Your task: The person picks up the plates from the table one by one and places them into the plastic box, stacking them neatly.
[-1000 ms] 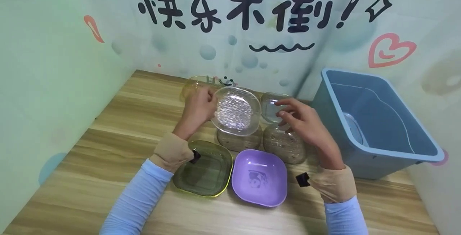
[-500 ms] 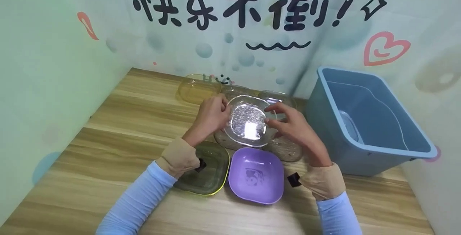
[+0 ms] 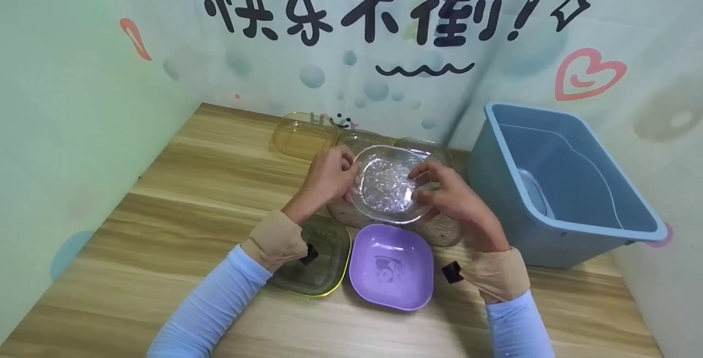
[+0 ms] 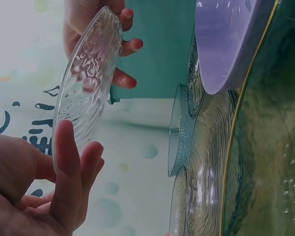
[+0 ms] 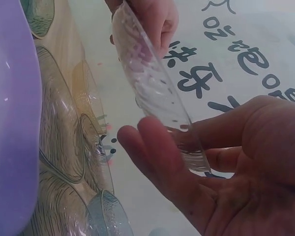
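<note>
A clear, ridged plastic dish [image 3: 384,182] with rounded corners is held up in the air, tilted, between both hands. At its left edge my left hand [image 3: 329,174] pinches the rim between thumb and fingers. My right hand [image 3: 451,196] grips the opposite edge; in the right wrist view its thumb and fingers [image 5: 162,147] lie on either side of the dish. Below on the table are a purple dish [image 3: 391,270] with a dark printed picture and a dark green clear dish [image 3: 327,262], partly covered by my left wrist.
Further back lie a yellow clear dish [image 3: 301,137] and several ridged clear dishes [image 3: 442,231], partly hidden by the held one. A tall blue bin [image 3: 593,230] stands at the right, with a clear dish [image 3: 531,188] inside. A printed cloth backs the wooden table.
The clear dish has moved right and a little nearer, carried by my left hand. My right hand, apart from it at first, has taken hold of its right edge.
</note>
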{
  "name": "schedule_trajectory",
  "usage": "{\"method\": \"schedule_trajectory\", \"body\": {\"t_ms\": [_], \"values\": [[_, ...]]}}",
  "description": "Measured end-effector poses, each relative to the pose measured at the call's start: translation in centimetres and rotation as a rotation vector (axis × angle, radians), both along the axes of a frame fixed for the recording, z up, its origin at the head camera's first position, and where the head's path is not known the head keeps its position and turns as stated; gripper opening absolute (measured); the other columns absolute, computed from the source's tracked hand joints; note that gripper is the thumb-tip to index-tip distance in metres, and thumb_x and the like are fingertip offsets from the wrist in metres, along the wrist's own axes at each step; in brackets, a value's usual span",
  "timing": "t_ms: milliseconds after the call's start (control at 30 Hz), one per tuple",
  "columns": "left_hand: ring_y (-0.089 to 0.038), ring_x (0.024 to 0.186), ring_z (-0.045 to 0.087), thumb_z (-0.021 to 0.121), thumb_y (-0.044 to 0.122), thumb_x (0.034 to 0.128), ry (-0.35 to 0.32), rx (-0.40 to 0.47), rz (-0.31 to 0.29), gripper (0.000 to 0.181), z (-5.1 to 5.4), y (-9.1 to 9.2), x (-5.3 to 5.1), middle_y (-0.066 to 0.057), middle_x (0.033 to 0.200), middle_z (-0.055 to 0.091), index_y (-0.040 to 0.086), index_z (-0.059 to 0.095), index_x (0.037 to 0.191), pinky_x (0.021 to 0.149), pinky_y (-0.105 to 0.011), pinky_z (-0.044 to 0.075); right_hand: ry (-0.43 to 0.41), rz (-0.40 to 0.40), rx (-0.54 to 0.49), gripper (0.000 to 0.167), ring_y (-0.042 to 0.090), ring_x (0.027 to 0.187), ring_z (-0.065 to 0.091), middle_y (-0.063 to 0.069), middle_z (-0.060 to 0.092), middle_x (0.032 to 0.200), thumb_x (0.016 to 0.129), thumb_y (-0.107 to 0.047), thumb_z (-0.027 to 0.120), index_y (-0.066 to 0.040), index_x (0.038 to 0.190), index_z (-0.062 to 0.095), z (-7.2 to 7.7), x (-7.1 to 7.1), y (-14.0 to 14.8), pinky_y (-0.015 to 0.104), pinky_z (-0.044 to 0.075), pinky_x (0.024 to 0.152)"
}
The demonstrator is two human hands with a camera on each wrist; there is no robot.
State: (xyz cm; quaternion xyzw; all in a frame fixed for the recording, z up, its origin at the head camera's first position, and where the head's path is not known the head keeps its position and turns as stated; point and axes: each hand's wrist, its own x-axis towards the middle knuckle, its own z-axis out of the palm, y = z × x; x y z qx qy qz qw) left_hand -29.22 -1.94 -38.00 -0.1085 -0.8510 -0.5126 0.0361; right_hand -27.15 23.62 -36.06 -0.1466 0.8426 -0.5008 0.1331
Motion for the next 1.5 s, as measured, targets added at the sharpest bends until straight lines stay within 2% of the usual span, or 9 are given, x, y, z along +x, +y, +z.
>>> {"method": "schedule_trajectory", "body": {"t_ms": [200,500,733,867,1000,1200,1333,1433,1500], "values": [[-0.009,0.042,0.060,0.067,0.013,0.1004,-0.038,0.075,-0.054,0.014,-0.1,-0.1,0.0,-0.012,0.077,0.074,0.001,0.062,0.101,0.050,-0.040,0.061,-0.016,-0.030,-0.079,0.032,0.022,0.073,0.074,0.021,0.058,0.114,0.095,0.012,0.054,0.008,0.126,0.048,0.2,-0.1,0.3,0.049,0.065,0.061],[-0.011,0.042,0.062,0.065,0.014,0.1011,-0.056,0.134,-0.078,0.015,-0.3,-0.2,-0.3,-0.007,0.072,0.071,0.001,0.060,0.104,0.050,-0.039,0.061,0.060,-0.067,-0.052,0.037,0.017,0.070,0.074,0.027,0.065,0.115,0.092,0.011,0.053,0.007,0.129,0.054,0.3,-0.5,0.5,0.040,0.064,0.059],[-0.015,0.046,0.065,0.067,0.017,0.1009,-0.099,0.176,-0.111,0.017,-0.3,-0.4,-0.3,-0.010,0.074,0.071,0.002,0.060,0.106,0.053,-0.041,0.063,0.086,-0.102,-0.139,0.040,0.018,0.070,0.073,0.031,0.065,0.119,0.089,0.014,0.049,0.007,0.128,0.055,0.3,-0.6,0.7,0.038,0.064,0.057],[-0.016,0.049,0.066,0.067,0.028,0.1016,-0.102,0.162,-0.139,0.024,-0.1,-0.7,-0.3,-0.011,0.078,0.073,0.005,0.060,0.109,0.052,-0.040,0.062,0.082,-0.126,-0.156,0.041,0.019,0.071,0.072,0.026,0.065,0.118,0.090,0.014,0.049,0.006,0.130,0.054,0.4,-0.5,0.9,0.039,0.064,0.059],[-0.018,0.052,0.067,0.054,0.044,0.1064,-0.092,0.153,-0.149,0.042,0.3,-1.3,-0.6,-0.016,0.081,0.073,0.004,0.063,0.111,0.050,-0.039,0.061,0.098,-0.187,-0.158,0.042,0.018,0.075,0.069,0.018,0.065,0.116,0.091,0.012,0.050,0.005,0.131,0.055,0.8,-0.3,1.3,0.035,0.064,0.060],[-0.025,0.060,0.072,0.034,0.061,0.1073,-0.166,0.054,-0.162,0.066,1.0,-3.2,-1.2,-0.018,0.084,0.075,0.003,0.067,0.109,0.056,-0.039,0.063,0.143,-0.286,-0.150,0.042,0.012,0.075,0.067,0.005,0.066,0.109,0.090,0.009,0.055,0.003,0.132,0.056,1.4,-0.1,2.3,0.029,0.062,0.057],[-0.024,0.063,0.071,0.053,0.045,0.1065,-0.229,-0.101,-0.231,0.044,1.3,-4.9,-1.5,-0.018,0.087,0.073,0.004,0.068,0.108,0.063,-0.037,0.064,0.165,-0.303,-0.193,0.039,0.011,0.070,0.069,0.002,0.068,0.101,0.092,0.009,0.056,0.003,0.131,0.055,1.9,0.2,3.4,0.030,0.063,0.058],[-0.018,0.064,0.070,0.071,0.027,0.0983,-0.253,-0.268,-0.273,0.026,1.4,-6.4,-1.9,-0.015,0.088,0.073,0.003,0.069,0.107,0.066,-0.033,0.064,0.178,-0.303,-0.241,0.036,0.011,0.069,0.071,-0.001,0.073,0.098,0.094,0.009,0.054,0.003,0.129,0.055,2.1,0.4,3.9,0.031,0.063,0.057],[-0.017,0.066,0.070,0.079,0.021,0.0916,-0.260,-0.351,-0.296,0.028,1.3,-7.2,-2.2,-0.012,0.087,0.073,0.001,0.070,0.108,0.067,-0.032,0.063,0.189,-0.304,-0.263,0.035,0.012,0.068,0.072,-0.001,0.074,0.098,0.095,0.009,0.053,0.002,0.129,0.055,2.4,0.5,4.1,0.032,0.063,0.056]]}}
